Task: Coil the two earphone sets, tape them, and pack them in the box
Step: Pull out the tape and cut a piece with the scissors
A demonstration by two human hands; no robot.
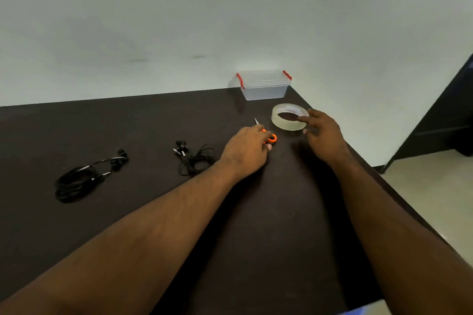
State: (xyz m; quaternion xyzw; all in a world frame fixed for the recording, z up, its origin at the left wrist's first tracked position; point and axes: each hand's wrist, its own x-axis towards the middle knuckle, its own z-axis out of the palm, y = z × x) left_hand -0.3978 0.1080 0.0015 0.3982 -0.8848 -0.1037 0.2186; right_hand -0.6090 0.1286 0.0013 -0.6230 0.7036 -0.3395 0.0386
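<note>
Your left hand (245, 147) curls over the orange scissors (270, 138); get a firm hold before lifting. Left of them lie both earphone sets (195, 158), loosely bunched. Beyond the scissors, your right hand (323, 133) spreads its fingers at the tape roll (289, 117); contact unclear. Farthest sits the box (263, 84); its lid is indistinct.

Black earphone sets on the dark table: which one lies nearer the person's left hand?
The smaller, looser black earphone bundle, just beside the left hand; the larger black earphone coil lies farther left.
</note>
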